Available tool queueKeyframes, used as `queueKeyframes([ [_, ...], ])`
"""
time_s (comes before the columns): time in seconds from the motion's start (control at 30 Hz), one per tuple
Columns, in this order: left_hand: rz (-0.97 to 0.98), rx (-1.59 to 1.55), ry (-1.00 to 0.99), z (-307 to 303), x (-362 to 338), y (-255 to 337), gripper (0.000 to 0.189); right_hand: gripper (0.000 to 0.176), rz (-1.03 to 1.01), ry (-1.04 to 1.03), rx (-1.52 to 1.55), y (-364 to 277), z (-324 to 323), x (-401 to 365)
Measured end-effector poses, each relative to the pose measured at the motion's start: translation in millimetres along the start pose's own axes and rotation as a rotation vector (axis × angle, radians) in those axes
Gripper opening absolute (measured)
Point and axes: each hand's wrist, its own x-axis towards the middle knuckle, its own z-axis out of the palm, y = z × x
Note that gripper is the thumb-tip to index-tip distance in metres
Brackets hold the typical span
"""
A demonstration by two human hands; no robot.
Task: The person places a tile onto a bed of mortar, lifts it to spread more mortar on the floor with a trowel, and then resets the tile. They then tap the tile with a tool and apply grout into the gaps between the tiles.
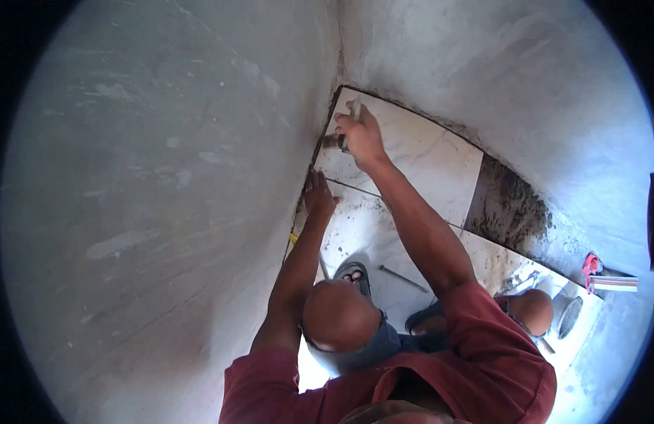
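Observation:
My right hand (362,139) is closed around a hand tool (356,108) with a pale handle end and a dark part lower down, over the large white marbled tile (433,166) in the corner. A brownish flat piece (331,141) shows at the tool's left, above the tile near the wall; I cannot tell whether it belongs to the tool. Lower left, my left hand (319,196) rests with fingers stretched along the wall edge, at the joint between the corner tile and a mortar-spattered tile (355,219).
Grey plastered walls (164,162) meet at the corner. Rough dark mortar (507,205) fills a gap right of the tile. A thin metal rod (403,278) lies by my sandalled foot (354,273). A yellow object (293,238) sits at the left wall; a red item (591,270) lies right.

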Motion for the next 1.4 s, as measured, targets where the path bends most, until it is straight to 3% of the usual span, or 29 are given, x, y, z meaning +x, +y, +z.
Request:
queueKeyframes([
  [0.07,0.017,-0.034,0.045,-12.0,11.9,5.1,0.102,0.038,-0.091,0.008,-0.103,12.6,0.1,15.2],
  [0.17,-0.021,0.049,0.000,-11.5,12.6,5.2,0.104,0.047,0.006,-0.044,-0.043,-10.7,0.2,9.8],
  [0.4,-0.025,0.028,-0.064,-14.4,8.4,7.0,0.104,0.032,-0.046,0.049,-0.089,-2.9,-3.1,14.5],
  [0.47,-0.028,0.002,-0.048,-17.4,9.5,7.1,0.104,0.031,-0.131,0.055,0.152,-15.0,-5.9,10.4],
  [0.5,-0.038,-0.002,-0.061,-8.7,6.4,4.1,0.104,0.042,-0.154,0.027,0.157,-6.7,-10.8,18.8],
  [0.53,-0.017,-0.032,-0.044,-0.4,3.8,1.5,0.104,0.042,-0.141,0.031,0.155,1.9,-13.4,21.0],
  [0.6,0.015,-0.057,0.025,-9.6,19.5,3.3,0.104,0.042,-0.082,0.028,0.000,-6.6,-12.7,40.4],
  [0.67,-0.027,0.002,-0.036,-14.5,9.4,7.6,0.103,0.041,-0.030,0.041,-0.074,-10.4,-16.7,46.3],
  [0.73,-0.024,-0.001,-0.021,-15.1,16.9,5.7,0.103,0.042,-0.210,0.123,0.269,-18.7,-13.9,41.9],
  [0.8,-0.008,0.007,-0.029,-11.5,0.6,5.8,0.103,0.042,-0.203,0.177,0.157,-2.8,-18.7,54.5],
  [0.87,-0.027,0.029,-0.063,-22.1,7.3,9.7,0.103,0.040,-0.041,0.114,0.063,-9.2,-19.2,71.5],
  [0.97,-0.003,0.026,-0.020,-9.5,14.6,3.4,0.104,0.034,-0.211,0.172,0.285,-27.2,-13.3,54.8],
  [1.07,-0.014,0.026,-0.051,-10.8,3.7,6.6,0.104,0.031,-0.190,0.162,0.084,1.9,-20.5,75.8],
  [1.2,-0.006,0.065,-0.036,-10.1,12.4,6.0,0.104,0.034,-0.196,0.158,0.037,-18.2,-21.0,76.6],
  [1.27,-0.022,0.014,-0.037,-6.7,13.7,3.1,0.104,0.036,-0.294,0.184,0.093,-16.2,-25.1,68.6],
  [1.4,-0.032,0.061,-0.054,-18.4,11.3,9.0,0.103,0.040,-0.160,0.117,-0.135,-14.6,-33.2,86.7],
])
